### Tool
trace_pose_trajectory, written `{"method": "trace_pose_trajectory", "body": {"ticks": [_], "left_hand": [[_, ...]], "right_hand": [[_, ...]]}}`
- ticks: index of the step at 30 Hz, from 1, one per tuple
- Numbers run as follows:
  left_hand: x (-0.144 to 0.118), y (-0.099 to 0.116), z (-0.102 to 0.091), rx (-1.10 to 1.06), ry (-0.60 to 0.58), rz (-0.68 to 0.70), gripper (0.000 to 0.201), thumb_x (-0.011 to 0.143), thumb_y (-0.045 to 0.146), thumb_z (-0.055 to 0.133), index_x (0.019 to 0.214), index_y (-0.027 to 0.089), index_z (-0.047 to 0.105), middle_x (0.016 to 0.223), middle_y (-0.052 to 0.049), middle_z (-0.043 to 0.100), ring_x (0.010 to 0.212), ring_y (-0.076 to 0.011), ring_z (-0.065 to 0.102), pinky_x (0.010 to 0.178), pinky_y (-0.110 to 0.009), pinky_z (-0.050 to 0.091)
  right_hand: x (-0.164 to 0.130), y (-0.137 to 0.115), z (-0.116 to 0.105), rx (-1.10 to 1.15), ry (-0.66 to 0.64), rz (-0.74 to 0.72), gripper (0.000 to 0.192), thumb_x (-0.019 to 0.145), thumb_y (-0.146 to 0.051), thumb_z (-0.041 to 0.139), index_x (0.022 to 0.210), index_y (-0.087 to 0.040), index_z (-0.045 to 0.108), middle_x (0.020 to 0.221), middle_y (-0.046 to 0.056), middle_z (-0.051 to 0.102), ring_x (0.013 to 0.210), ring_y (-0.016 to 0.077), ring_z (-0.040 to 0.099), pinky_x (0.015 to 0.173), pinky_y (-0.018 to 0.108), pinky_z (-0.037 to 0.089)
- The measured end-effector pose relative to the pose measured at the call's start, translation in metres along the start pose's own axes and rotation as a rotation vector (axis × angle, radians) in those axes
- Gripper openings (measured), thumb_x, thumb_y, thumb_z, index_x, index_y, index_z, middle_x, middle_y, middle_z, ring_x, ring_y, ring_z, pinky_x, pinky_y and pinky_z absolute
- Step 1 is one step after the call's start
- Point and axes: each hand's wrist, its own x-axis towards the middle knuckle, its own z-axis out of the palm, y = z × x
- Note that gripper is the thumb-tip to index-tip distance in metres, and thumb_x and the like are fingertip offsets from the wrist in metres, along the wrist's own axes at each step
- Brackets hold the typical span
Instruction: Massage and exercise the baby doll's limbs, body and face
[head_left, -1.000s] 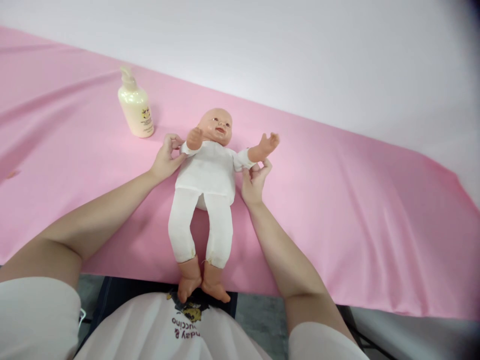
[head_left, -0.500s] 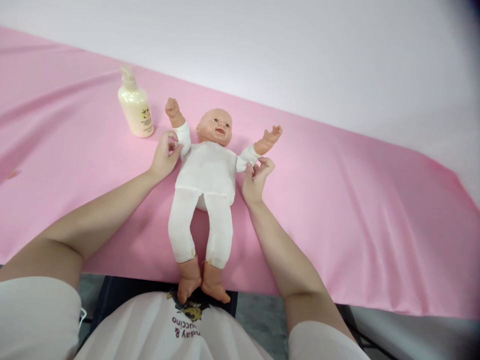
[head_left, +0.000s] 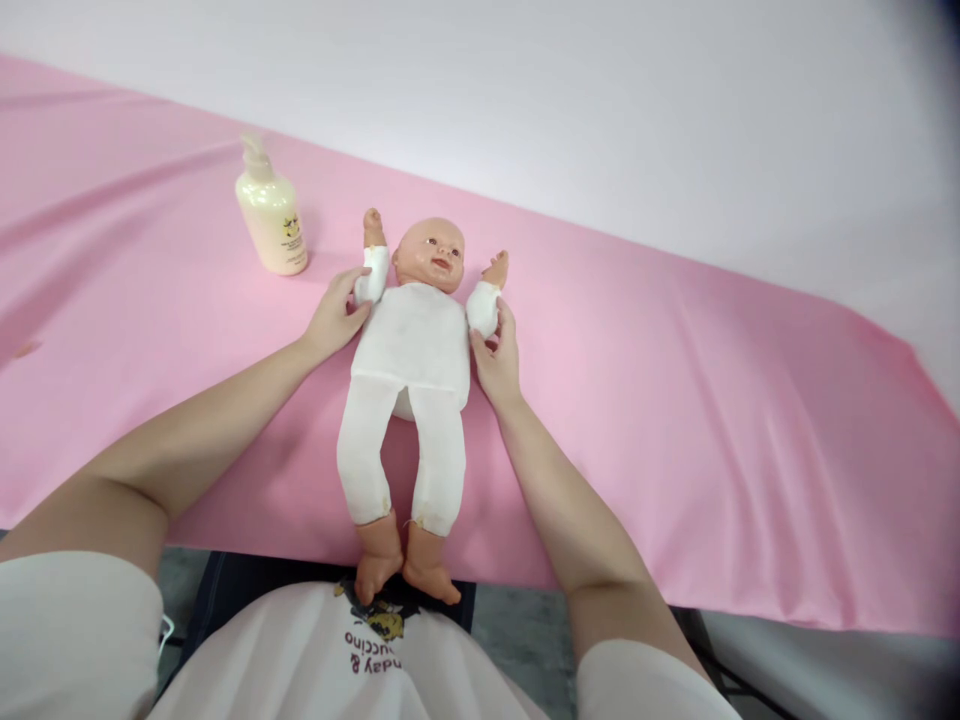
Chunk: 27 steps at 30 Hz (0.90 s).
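In the head view, we see the doll (head_left: 411,345) lying face up at the frame's center on the pink counter (head_left: 675,400). Our left hand (head_left: 334,318) and right hand (head_left: 496,352) each close a grip around one raised doll arm. A lotion bottle (head_left: 271,212) stands upper left.

The doll (head_left: 411,360) is laid on its back on the table (head_left: 675,420), feet over the near edge. The bottle (head_left: 271,212) is stood behind it, to the left.
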Motion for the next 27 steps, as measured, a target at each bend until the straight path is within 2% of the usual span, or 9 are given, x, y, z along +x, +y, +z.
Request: {"method": "trace_pose_trajectory", "body": {"ticks": [3,5,10,13,17,27], "left_hand": [[0.001,-0.002,-0.001,0.090,-0.003,0.027,0.055,0.087,0.033,0.060,0.141,0.024,0.054,0.141,-0.012,0.059,0.129,-0.0298,0.055,0.114,-0.050,0.044],[0.000,-0.004,-0.001,0.161,0.002,0.011,0.055,0.088,0.037,0.060,0.141,0.024,0.056,0.136,-0.013,0.061,0.127,-0.0329,0.054,0.116,-0.056,0.039],[-0.001,-0.015,0.002,0.266,0.017,-0.071,0.058,0.087,0.049,0.061,0.141,0.029,0.061,0.128,-0.014,0.060,0.123,-0.0394,0.050,0.114,-0.066,0.033],[0.000,-0.022,0.004,0.258,0.036,-0.073,0.056,0.086,0.052,0.063,0.137,0.032,0.064,0.120,-0.013,0.061,0.119,-0.0396,0.048,0.112,-0.067,0.032],[0.001,-0.026,0.004,0.268,0.024,-0.089,0.055,0.086,0.053,0.062,0.136,0.031,0.065,0.111,-0.013,0.061,0.114,-0.0393,0.049,0.109,-0.066,0.034],[-0.001,-0.015,0.003,0.268,0.015,-0.088,0.056,0.086,0.048,0.061,0.140,0.029,0.061,0.108,-0.012,0.066,0.113,-0.0385,0.053,0.108,-0.064,0.035]], "right_hand": [[0.002,0.005,0.000,-0.004,-0.028,0.020,0.086,0.088,-0.061,0.064,0.160,-0.029,0.030,0.168,0.011,0.033,0.148,0.0255,0.046,0.123,0.050,0.044],[0.004,0.007,0.000,-0.009,-0.020,0.028,0.085,0.089,-0.061,0.064,0.160,-0.027,0.031,0.167,0.011,0.034,0.148,0.0256,0.046,0.126,0.052,0.039],[0.006,0.008,-0.001,-0.081,-0.009,-0.024,0.073,0.091,-0.060,0.061,0.152,-0.023,0.047,0.149,0.014,0.056,0.139,0.0266,0.053,0.126,0.054,0.038],[0.006,0.007,-0.001,-0.084,-0.003,-0.039,0.068,0.092,-0.060,0.060,0.147,-0.021,0.053,0.141,0.013,0.061,0.135,0.0264,0.055,0.124,0.054,0.039],[0.006,0.007,-0.001,-0.059,-0.001,-0.020,0.066,0.093,-0.062,0.057,0.146,-0.023,0.053,0.144,0.012,0.061,0.131,0.0253,0.058,0.124,0.053,0.040],[0.005,0.009,-0.003,0.021,0.001,0.022,0.070,0.092,-0.066,0.058,0.147,-0.025,0.050,0.156,0.011,0.052,0.143,0.0239,0.051,0.128,0.052,0.036]]}}
